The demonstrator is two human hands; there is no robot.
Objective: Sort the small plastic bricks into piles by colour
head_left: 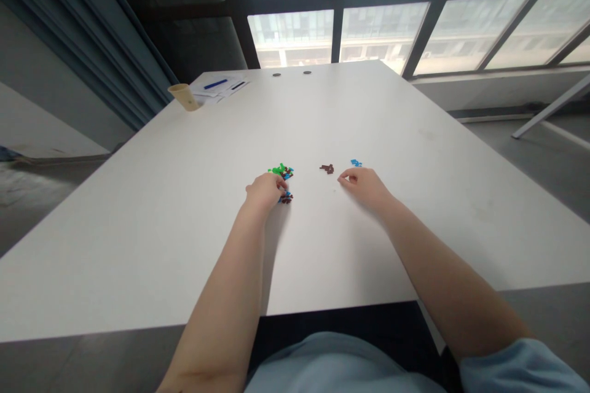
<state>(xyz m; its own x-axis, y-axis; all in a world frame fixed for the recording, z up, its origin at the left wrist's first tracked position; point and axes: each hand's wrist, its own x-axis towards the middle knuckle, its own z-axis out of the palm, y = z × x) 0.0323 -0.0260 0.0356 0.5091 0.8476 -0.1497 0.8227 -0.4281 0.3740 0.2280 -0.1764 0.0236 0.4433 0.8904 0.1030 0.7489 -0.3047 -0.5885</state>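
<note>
A mixed pile of small green, blue and brown pieces (279,169) lies on the white table (295,245); their exact kind is too small to tell. My left hand (265,190) rests at this pile with its fingers curled into it, hiding part of the pieces. Separate from the pile is a small group of brown pieces (327,169). Farther right lies a small group of blue pieces (356,163). Just in front of these two groups, my right hand (363,183) has thumb and fingertips pinched together low over the table. Whatever is between those fingertips cannot be made out.
A tan paper cup (184,98) stands tilted-looking at the far left edge. Beside it lie white papers (225,89) with a blue pen (215,83). Two dark round discs (307,72) are at the table's far edge, before the windows. A blue curtain (106,31) hangs at left.
</note>
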